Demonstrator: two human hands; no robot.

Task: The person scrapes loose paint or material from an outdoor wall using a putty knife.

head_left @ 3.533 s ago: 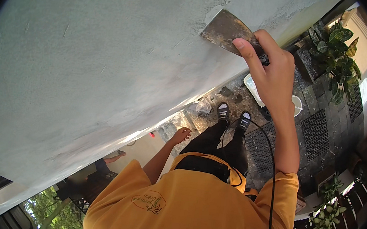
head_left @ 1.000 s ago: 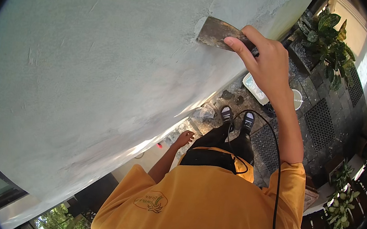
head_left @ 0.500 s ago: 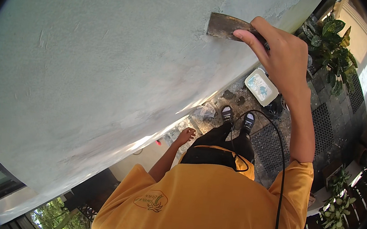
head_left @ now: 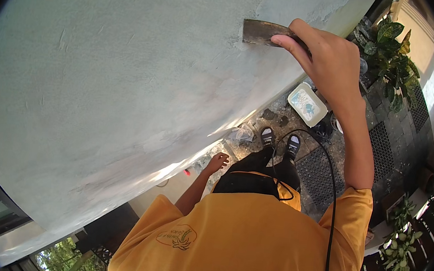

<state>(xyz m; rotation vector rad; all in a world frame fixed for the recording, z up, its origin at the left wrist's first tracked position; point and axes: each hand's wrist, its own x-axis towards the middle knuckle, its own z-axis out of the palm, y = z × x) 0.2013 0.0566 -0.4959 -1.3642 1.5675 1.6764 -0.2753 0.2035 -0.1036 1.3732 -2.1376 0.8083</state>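
My right hand point(head_left: 330, 63) is closed around a putty knife point(head_left: 262, 33), thumb on the near face of its worn, brown-stained blade. The blade's straight end meets the pale grey-white wall point(head_left: 128, 73), beside a rough patch. Its handle is mostly hidden inside my fingers. Down by my hip hangs my left hand point(head_left: 218, 163), holding nothing, its fingers loosely bent and apart. It is close to the lower part of the wall and seems not to touch it.
On the floor by the wall stands a white tub point(head_left: 291, 94) with white and light-blue matter inside. A crumpled clear plastic bag point(head_left: 243, 133) lies near my feet. A black cable point(head_left: 330, 227) runs down my front. Leafy plants point(head_left: 391, 58) grow at right.
The putty knife and my right hand have shifted slightly left along the wall, grip unchanged. My left hand has barely moved. The view has shifted a little.
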